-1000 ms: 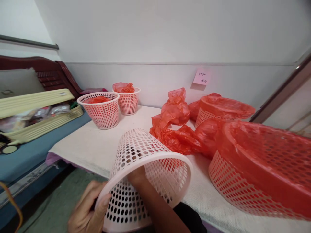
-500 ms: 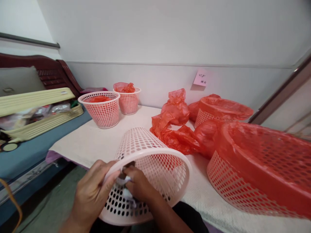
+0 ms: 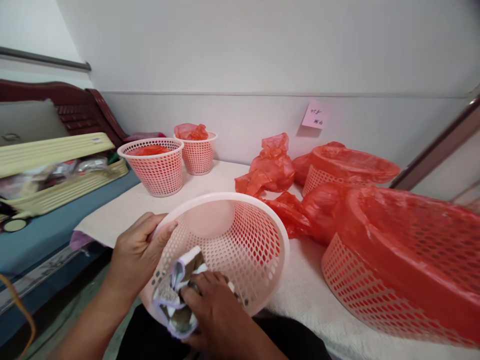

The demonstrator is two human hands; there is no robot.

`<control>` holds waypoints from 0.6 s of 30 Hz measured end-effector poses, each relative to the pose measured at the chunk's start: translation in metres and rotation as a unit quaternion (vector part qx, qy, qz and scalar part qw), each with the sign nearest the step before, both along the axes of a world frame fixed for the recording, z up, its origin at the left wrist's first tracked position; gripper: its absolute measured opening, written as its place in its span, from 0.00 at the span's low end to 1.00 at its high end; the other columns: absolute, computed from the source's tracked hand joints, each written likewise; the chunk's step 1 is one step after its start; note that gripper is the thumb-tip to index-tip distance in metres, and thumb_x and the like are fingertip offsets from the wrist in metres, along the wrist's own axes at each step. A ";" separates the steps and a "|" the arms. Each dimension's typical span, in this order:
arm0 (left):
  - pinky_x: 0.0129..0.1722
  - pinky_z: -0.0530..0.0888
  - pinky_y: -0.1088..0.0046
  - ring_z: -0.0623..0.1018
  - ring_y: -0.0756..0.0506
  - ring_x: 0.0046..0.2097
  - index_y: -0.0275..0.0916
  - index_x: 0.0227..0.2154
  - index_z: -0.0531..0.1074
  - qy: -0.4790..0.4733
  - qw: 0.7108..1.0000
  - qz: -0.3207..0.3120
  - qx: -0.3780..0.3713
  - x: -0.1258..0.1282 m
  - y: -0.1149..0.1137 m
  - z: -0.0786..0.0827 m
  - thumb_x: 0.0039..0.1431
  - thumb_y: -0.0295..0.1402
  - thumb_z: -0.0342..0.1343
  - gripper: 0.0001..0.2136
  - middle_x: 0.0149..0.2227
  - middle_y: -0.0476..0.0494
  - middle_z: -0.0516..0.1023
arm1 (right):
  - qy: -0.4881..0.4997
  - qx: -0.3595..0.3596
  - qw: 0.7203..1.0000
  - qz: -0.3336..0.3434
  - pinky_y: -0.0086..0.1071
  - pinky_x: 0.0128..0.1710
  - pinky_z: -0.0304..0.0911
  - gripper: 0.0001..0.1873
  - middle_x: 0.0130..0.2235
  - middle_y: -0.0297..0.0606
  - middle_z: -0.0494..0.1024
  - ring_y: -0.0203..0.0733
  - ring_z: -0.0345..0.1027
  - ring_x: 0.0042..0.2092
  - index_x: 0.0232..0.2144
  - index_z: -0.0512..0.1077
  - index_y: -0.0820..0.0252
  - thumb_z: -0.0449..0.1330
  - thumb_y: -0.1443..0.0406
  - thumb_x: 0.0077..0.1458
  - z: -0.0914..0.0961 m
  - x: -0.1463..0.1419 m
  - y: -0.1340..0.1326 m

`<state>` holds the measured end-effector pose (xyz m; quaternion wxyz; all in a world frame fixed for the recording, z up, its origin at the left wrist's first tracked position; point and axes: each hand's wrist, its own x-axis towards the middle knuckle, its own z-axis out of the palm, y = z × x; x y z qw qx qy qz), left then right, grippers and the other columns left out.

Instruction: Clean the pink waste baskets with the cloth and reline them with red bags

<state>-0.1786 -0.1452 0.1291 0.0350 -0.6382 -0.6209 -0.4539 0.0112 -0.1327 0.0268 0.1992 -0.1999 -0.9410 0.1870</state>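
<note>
A pale pink perforated plastic basket (image 3: 221,220) is tilted with its mouth toward me, above the near edge of the table. My left hand (image 3: 140,250) grips its rim on the left, thumb on the inner side and fingers outside. Inside the basket's mouth, my right hand (image 3: 213,305) is closed on a folded cloth (image 3: 180,290), white and brown with a purple edge. The cloth lies against the lower left part of the basket's inner wall and rim. Some of my right fingers are hidden in its folds.
Two pink baskets (image 3: 159,172) (image 3: 198,155) with red bags inside stand at the back left. Crumpled red plastic bags (image 3: 273,165) lie mid-table. Red-lined baskets (image 3: 348,280) (image 3: 322,175) stand on the right. An open cream suitcase (image 3: 67,187) rests on a bed at left.
The basket has tipped so its mouth faces me more and its bottom shows inside. My right hand has moved with the cloth from deeper inside to the lower left rim.
</note>
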 end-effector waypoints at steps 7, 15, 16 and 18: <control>0.35 0.65 0.74 0.70 0.50 0.34 0.40 0.37 0.75 0.003 1.000 -0.008 0.008 0.005 0.014 0.006 0.63 0.40 0.53 0.10 0.31 0.51 0.69 | 0.014 0.045 0.999 -0.019 0.48 0.47 0.60 0.35 0.48 0.51 0.70 0.54 0.61 0.46 0.56 0.62 0.66 0.62 0.63 0.44 -0.025 -0.024 -0.005; 0.28 0.71 0.77 0.73 0.50 0.29 0.41 0.34 0.69 -0.226 0.974 0.028 0.000 0.036 -0.033 -0.084 0.60 0.39 0.56 0.08 0.29 0.53 0.71 | 0.267 -0.139 0.949 -0.092 0.41 0.48 0.62 0.26 0.47 0.41 0.69 0.47 0.63 0.47 0.52 0.63 0.56 0.59 0.65 0.49 -0.005 -0.030 0.001; 0.28 0.71 0.78 0.73 0.50 0.29 0.41 0.32 0.69 -0.234 0.971 0.037 0.021 0.038 -0.036 -0.092 0.60 0.39 0.56 0.07 0.29 0.52 0.71 | 0.279 -0.152 0.945 -0.072 0.40 0.49 0.62 0.24 0.48 0.41 0.68 0.46 0.63 0.49 0.53 0.62 0.56 0.57 0.65 0.52 -0.004 -0.032 0.001; 0.27 0.70 0.79 0.72 0.52 0.28 0.40 0.29 0.67 -0.244 0.966 0.062 0.065 0.038 -0.038 -0.098 0.60 0.37 0.56 0.08 0.29 0.52 0.72 | 0.273 -0.142 0.950 -0.054 0.40 0.51 0.61 0.24 0.51 0.43 0.67 0.46 0.62 0.51 0.54 0.61 0.56 0.55 0.66 0.55 -0.005 -0.038 0.002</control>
